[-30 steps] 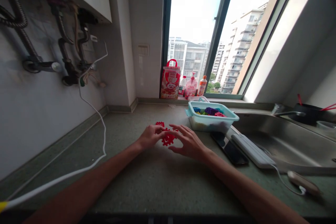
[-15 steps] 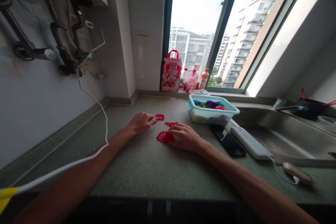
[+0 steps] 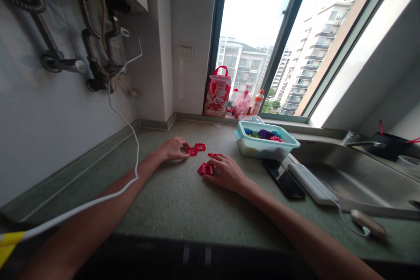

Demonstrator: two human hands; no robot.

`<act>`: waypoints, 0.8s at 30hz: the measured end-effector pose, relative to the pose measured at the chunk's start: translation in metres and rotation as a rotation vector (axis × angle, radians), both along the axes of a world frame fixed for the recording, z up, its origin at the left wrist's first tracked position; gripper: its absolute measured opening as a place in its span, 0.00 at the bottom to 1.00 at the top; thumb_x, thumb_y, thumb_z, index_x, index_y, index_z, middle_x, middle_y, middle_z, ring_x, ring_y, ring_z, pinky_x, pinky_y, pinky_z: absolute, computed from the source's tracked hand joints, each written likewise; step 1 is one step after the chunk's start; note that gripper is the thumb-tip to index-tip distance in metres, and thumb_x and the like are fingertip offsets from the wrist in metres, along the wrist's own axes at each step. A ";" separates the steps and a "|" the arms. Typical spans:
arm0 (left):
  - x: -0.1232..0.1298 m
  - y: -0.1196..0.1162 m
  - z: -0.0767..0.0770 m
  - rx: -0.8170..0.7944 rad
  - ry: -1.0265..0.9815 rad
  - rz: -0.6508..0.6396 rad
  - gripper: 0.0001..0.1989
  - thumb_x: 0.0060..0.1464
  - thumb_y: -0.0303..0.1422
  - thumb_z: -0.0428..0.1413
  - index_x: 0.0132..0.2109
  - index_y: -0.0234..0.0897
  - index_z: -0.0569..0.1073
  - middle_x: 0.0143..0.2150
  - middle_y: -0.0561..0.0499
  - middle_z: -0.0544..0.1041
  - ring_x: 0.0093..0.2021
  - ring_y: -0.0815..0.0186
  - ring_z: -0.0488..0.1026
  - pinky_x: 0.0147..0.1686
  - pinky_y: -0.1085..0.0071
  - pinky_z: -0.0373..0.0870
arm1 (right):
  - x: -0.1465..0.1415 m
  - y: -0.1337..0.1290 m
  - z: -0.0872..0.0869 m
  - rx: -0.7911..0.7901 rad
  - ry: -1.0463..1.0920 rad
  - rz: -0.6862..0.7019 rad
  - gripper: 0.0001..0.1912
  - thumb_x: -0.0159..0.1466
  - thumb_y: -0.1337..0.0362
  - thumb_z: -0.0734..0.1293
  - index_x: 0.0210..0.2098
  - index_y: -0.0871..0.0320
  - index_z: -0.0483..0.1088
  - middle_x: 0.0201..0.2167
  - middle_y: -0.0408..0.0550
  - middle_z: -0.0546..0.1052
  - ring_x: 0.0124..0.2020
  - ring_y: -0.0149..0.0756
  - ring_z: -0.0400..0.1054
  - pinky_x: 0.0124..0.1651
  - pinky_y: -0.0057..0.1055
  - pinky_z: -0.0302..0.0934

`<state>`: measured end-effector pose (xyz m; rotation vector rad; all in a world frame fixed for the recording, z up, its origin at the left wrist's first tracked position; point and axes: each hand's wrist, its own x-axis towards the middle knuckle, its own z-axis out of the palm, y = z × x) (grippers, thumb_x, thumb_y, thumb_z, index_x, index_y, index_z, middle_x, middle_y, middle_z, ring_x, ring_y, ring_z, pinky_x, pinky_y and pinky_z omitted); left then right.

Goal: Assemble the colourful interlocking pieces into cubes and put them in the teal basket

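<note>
Several flat red plastic pieces with toothed edges lie on the countertop. My left hand [image 3: 173, 148] rests at the left end of a red toothed piece [image 3: 192, 152], thumb and forefinger apart at its edge. Touching that piece on its far right is another red toothed piece [image 3: 200, 147]. My right hand [image 3: 229, 173] grips a red toothed piece [image 3: 205, 169] between thumb and fingers, low over the counter; its right part is hidden by the fingers. Just beyond those knuckles lies one more red piece [image 3: 214, 155], partly covered by the hand.
A light-blue tub [image 3: 262, 151] of coloured pieces stands right, by the sink [image 3: 331, 162]. Nearer are a black phone [image 3: 284, 178], a white power strip [image 3: 311, 183] and a beige device [image 3: 369, 223]. A white cable [image 3: 137, 157] crosses above my left forearm. Bottles [image 3: 243, 104] line the windowsill.
My left fingers have drawn back to the left, uncovering more of the red piece there. My right hand keeps its piece, which is turned slightly. The camera view has shifted a little.
</note>
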<state>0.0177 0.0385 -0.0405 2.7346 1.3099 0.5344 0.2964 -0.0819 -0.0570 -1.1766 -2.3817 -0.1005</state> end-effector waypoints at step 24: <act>0.036 -0.048 0.012 -0.314 -0.058 -0.448 0.18 0.45 0.36 0.66 0.46 0.41 0.82 0.37 0.52 0.79 0.35 0.64 0.73 0.36 0.70 0.67 | 0.063 0.009 0.018 -0.059 0.052 0.024 0.24 0.63 0.49 0.76 0.54 0.52 0.79 0.44 0.52 0.82 0.42 0.41 0.76 0.47 0.33 0.67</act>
